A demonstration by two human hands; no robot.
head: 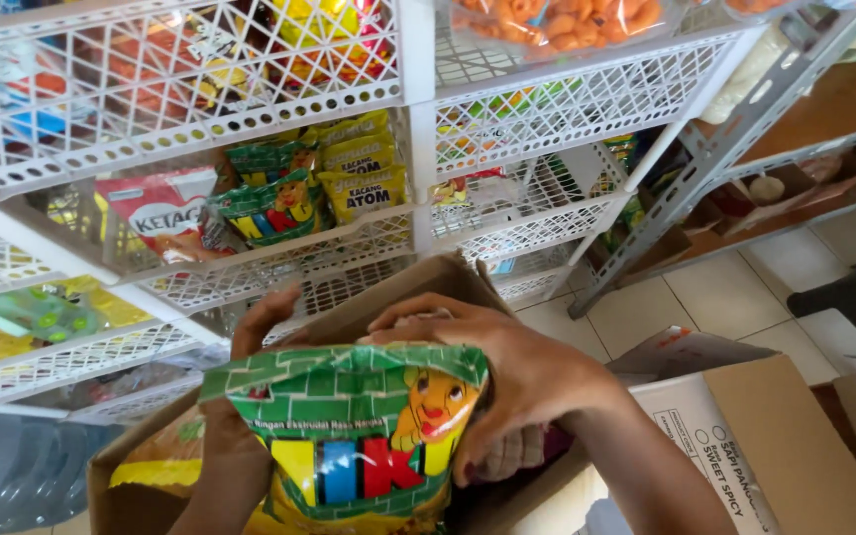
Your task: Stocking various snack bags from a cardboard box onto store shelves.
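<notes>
Both hands [507, 376] on green snack bag [349, 436]

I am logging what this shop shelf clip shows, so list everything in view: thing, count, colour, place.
Held snack bag: one, green with yellow, bottom centre, over the open box.
Cardboard box: one, brown, open, under the hands.
Shelf snack bags: several, green and yellow, in the middle basket.
Red and white bag: one, left in that basket.
Wire baskets: several, white, stacked across the top and left.
Orange snacks: a clear pack, top basket.
Second carton: one, brown and white, lower right.
Metal rack: one, grey, right.
Tiled floor: pale, right.
Left hand: behind the held bag's left side.
Right hand: gripping the bag's top right.
</notes>
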